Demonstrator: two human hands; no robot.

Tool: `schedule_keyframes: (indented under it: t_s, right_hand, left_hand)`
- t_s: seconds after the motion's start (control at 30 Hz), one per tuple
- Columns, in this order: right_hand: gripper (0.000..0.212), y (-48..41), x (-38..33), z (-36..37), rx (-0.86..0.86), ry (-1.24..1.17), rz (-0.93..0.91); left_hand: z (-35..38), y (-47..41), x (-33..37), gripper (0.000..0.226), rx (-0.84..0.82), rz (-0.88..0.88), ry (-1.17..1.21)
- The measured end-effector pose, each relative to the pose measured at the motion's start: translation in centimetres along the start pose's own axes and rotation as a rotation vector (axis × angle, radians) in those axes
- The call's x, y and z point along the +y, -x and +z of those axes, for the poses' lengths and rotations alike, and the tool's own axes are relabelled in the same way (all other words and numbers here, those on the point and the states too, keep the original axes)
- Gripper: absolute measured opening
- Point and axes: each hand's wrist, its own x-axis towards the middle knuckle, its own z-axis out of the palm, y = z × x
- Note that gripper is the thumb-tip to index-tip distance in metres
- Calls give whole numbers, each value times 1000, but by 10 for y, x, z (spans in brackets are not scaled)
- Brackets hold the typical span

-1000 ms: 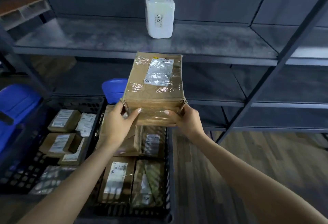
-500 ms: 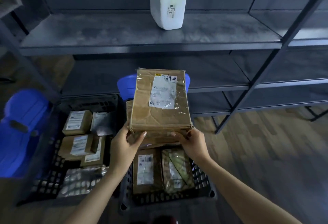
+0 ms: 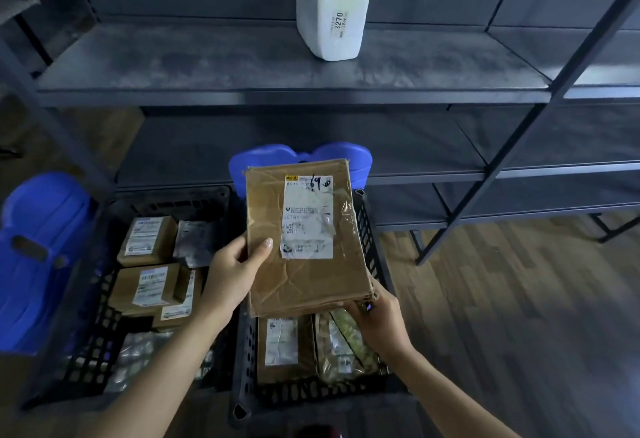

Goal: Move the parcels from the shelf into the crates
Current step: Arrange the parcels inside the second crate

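– Two hands are gripping one brown parcel (image 3: 304, 240). Which is doing what?

– They are sharing it. The left hand (image 3: 232, 271) is pinching the parcel's left edge, with its thumb lying on the top face just beside the label and its fingers going underneath. The right hand (image 3: 377, 319) is curling round the near right corner from below.

– And which way is it lying from them?

– It is reaching forward from both hands toward the shelf (image 3: 242, 70). It is lying flat with its label up, and its long axis is running almost straight ahead.

– What is waiting underneath?

– The black crate (image 3: 372, 250) is sitting directly below both hands, and its long side is running the same way as the parcel. Two flat parcels (image 3: 282, 344) are lying at its near end, just under the right hand. The held parcel is hiding the far end. A second crate (image 3: 100, 302) is sitting off to the left of the left hand and is holding several more.

– So no turning is needed?

– I am judging not. A plain lowering should be enough, since parcel and crate are already lining up. The left hand is holding nearer the middle and the right is only catching a corner, so the far end could dip first. I cannot tell whether the parcel is already touching anything below.

– Is anything remaining on the shelf?

– One white parcel (image 3: 332, 11) is standing up there, ahead of both hands and well apart from them.
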Motion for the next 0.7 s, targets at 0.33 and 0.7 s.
schedule_keyframes:
  t_s: [0.33, 0.7]
  right_hand:
    - [73, -16, -31, -39, -337, -340, 188]
    - [8, -40, -41, -30, -190, -172, 411]
  left_hand:
    - [20, 6, -11, 20, 159, 10, 43]
    - [33, 25, -13, 24, 119, 133, -153]
